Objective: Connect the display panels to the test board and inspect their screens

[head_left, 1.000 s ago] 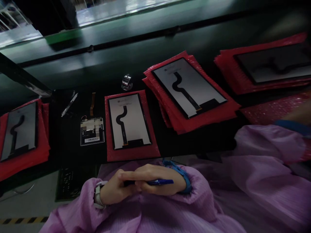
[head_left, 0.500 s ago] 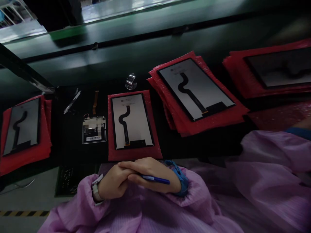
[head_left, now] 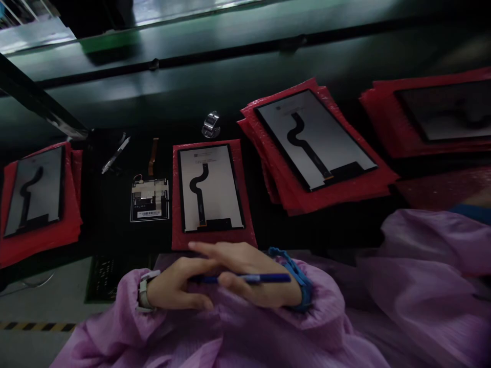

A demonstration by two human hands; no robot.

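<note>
My right hand [head_left: 249,273] holds a blue pen [head_left: 268,278] between thumb and palm, its index finger stretched out to the left. Under and beside it, my left hand [head_left: 182,283] has its thumb apart from its fingers, whose tips go behind the right hand; nothing is seen in it. Just beyond both hands a display panel [head_left: 220,191] with a black curved flex cable lies on a red bubble sleeve [head_left: 215,241]. Left of that panel is a small circuit module [head_left: 149,199], with an orange flex strip [head_left: 153,157] above it.
Stacked red sleeves with panels lie at the left [head_left: 71,225], right of centre [head_left: 299,202] and far right [head_left: 387,122]. A white pen [head_left: 117,153] and a clear tape roll [head_left: 210,125] lie farther back. A person's pink sleeve [head_left: 425,245] is at the right.
My clasped hands have come partly apart. The right hand has shifted slightly right with the blue pen, now more level, and the left thumb has spread away. The view has shifted slightly.
</note>
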